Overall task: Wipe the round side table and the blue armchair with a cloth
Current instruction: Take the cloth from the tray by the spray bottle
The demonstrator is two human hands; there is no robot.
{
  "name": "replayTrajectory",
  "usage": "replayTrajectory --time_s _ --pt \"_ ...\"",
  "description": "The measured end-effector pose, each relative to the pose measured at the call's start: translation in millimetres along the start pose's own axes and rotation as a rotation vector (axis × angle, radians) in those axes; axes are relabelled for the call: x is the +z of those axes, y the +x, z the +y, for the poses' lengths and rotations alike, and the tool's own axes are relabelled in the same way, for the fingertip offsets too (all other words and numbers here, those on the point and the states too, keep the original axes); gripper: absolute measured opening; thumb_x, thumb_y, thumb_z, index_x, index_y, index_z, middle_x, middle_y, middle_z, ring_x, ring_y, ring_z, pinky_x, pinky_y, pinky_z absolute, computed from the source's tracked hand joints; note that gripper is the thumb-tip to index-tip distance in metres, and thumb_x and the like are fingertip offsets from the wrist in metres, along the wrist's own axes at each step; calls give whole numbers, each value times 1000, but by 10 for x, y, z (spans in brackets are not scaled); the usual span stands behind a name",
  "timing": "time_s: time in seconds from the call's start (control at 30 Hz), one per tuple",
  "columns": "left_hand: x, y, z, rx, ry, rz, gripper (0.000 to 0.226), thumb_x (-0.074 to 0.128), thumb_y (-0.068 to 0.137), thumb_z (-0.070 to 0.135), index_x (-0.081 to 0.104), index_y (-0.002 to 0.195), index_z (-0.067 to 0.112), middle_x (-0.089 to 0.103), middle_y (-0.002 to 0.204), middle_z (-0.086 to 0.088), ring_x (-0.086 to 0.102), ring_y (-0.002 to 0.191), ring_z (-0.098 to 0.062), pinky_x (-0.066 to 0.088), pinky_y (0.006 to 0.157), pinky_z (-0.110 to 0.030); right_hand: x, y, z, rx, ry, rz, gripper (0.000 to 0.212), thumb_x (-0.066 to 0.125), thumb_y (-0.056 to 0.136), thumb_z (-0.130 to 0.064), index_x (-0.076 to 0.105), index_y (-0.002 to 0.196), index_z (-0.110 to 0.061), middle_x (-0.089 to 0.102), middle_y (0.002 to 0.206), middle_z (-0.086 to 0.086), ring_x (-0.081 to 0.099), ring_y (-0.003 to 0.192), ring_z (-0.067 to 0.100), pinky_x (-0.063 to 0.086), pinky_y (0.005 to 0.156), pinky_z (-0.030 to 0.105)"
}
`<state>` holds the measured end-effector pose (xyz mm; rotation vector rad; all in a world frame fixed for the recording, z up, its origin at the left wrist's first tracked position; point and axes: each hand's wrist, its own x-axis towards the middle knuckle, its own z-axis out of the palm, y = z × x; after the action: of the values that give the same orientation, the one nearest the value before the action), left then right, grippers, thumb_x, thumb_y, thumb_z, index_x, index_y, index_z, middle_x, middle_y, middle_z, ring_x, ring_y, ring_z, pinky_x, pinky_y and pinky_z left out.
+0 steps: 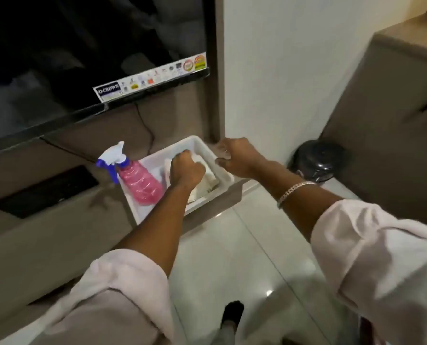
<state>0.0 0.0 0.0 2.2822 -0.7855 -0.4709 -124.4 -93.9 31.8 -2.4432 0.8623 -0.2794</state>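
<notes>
A white plastic tray [222, 180] sits at the right end of a low TV unit. Inside it lie a pink spray bottle [140, 183] with a blue and white trigger head and a folded white cloth [207, 178]. My left hand [186, 168] reaches into the tray, its fingers closed on the cloth. Over the tray's right rim hovers my right hand [235, 158], fingers curled and apart, with nothing in it. Neither the round side table nor the blue armchair is in view.
A large dark TV [83, 58] hangs above the grey TV unit [58, 220], with a black set-top box [45, 192] on it. A black lidded bin [317, 160] stands on the floor by the white wall. A grey cabinet [394, 120] is at right. My shoe [232, 317] is on glossy tiles.
</notes>
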Motion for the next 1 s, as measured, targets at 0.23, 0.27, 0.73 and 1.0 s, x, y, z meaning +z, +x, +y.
replayTrajectory --time_s 0.23,0.27,0.73,1.0 --pt "163 357 -562 -249 91 10 62 67 88 14 44 145 9 54 143 -20 52 131 -40 49 106 -44 952 472 -57 225 113 -285 60 74 80 -49 53 124 -13 61 105 1 51 92 16 43 80 28" --pt "181 423 -569 -285 74 19 67 69 87 15 40 146 10 54 142 -20 53 130 -40 49 104 -44 1027 522 -53 251 99 -287 62 74 77 -51 53 121 -12 62 102 0 53 91 16 45 79 29" --pt "21 59 129 -197 -1042 -319 41 79 72 3 74 111 16 78 110 -11 76 101 -30 62 79 -47 187 -245 317 279 733 277 55 82 76 -20 60 127 -18 66 112 -4 63 102 13 49 85 19" --pt "881 -1623 1330 -38 -1009 -902 79 71 69 6 47 144 0 48 147 -35 46 136 -53 32 111 -74 -920 -2488 1156 434 886 378 44 89 66 -22 56 80 4 69 100 21 68 92 36 59 83 49"
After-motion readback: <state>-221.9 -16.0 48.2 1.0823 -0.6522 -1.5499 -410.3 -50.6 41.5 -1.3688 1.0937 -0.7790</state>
